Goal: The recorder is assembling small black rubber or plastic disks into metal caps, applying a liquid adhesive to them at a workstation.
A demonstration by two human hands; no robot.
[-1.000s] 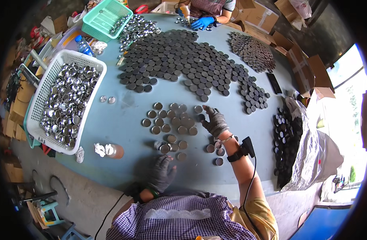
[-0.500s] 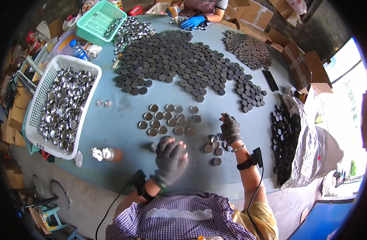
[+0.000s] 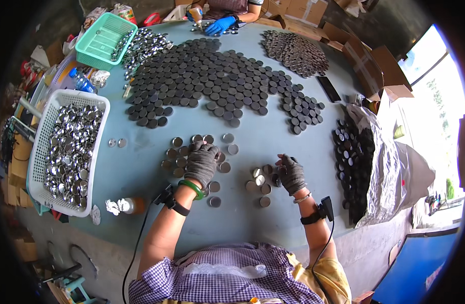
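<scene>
My left hand (image 3: 201, 164), in a grey fingerless glove with a green bangle at the wrist, reaches over a loose group of shallow round metal caps (image 3: 181, 162). Its fingers bend down among them, and the fingertips are mostly hidden. A few more caps (image 3: 214, 202) lie by that wrist. Gloved the same way, my right hand (image 3: 292, 176) is held with its fingers curled together, and whatever they may hold cannot be made out. Beside it is a small cluster of caps (image 3: 251, 186), some showing a shiny face and others a dull one.
A broad sheet of dark discs (image 3: 192, 76) covers the table's far middle. A white basket (image 3: 104, 131) of shiny caps stands left, a green basket (image 3: 83, 55) behind it. Opposite, a person's blue-gloved hand (image 3: 220, 25) works. A phone-like black slab (image 3: 329, 89) and dark discs (image 3: 346, 152) lie right.
My left hand has moved forward from near the front edge onto the loose caps. My right hand stays beside its cluster, fingers still curled. The whole view has shifted slightly.
</scene>
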